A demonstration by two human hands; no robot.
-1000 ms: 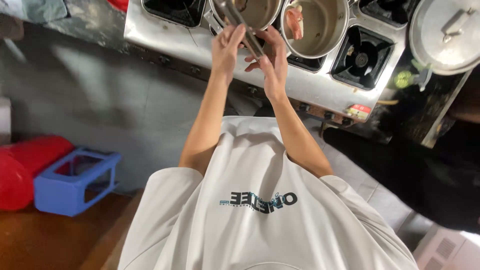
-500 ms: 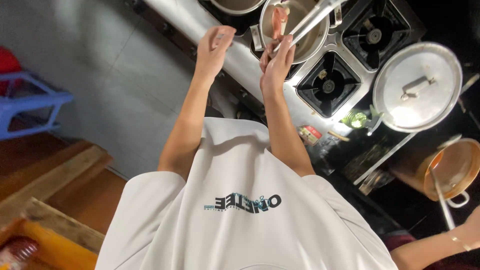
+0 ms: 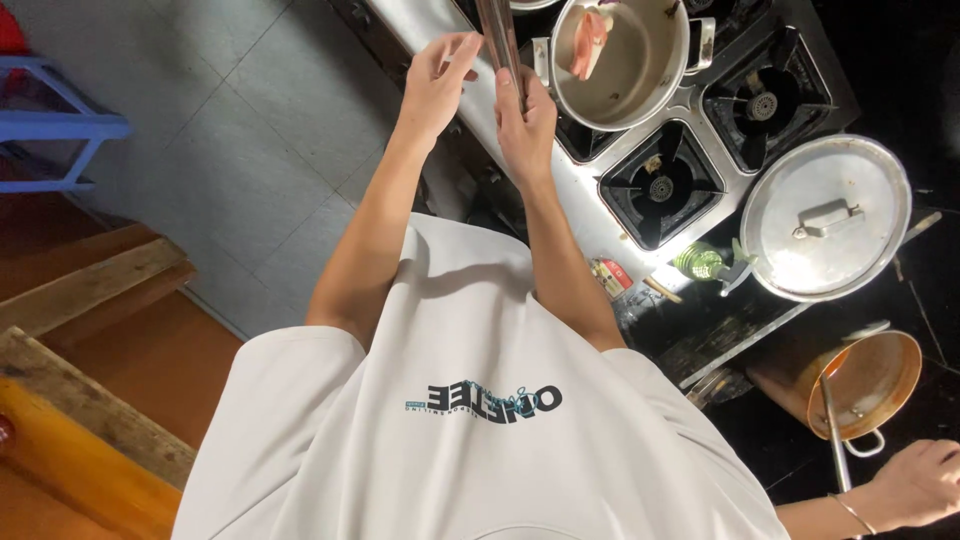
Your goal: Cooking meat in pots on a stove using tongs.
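Your right hand [image 3: 525, 125] gripped a long metal handle [image 3: 498, 40] running to the far edge, just left of the steel pot [image 3: 640, 75] holding pink meat [image 3: 587, 45] on the stove [image 3: 660, 185]. Your left hand [image 3: 440, 80] was open, fingers just beside the handle. A lidded pot [image 3: 825, 215] sat right; another person's hand [image 3: 915, 485] was near right.

I note shiny metal tongs [image 3: 499, 40]; dull steel pot [image 3: 625, 60] at 1 o'clock; glossy lid [image 3: 825, 215].
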